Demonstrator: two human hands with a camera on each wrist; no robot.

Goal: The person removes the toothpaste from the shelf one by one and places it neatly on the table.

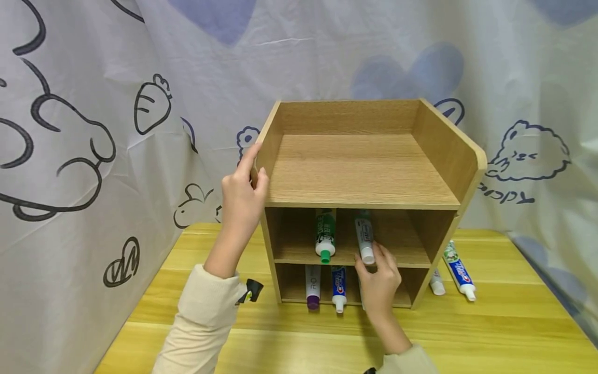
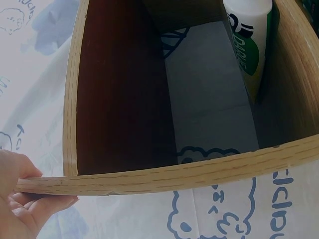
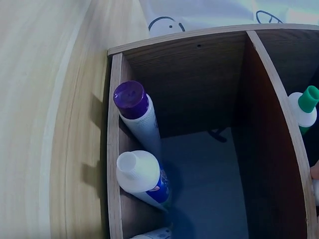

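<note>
Patterned cloth hung behind the wooden shelf. Left hand pinched its side panel, probably for steadiness; right hand pinched a white tube by its capped end on the middle level, likely for guiding it straight.

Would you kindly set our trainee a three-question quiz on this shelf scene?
1. True or false: the left hand grips a side panel of the shelf unit.
2. In the head view, how many tubes show on the table to the right of the shelf unit?
3. The right hand touches a tube whose cap is: A) green; B) purple; C) white.

Key: 1. True. 2. Two, one partly hidden by the shelf unit. 3. C.
</note>
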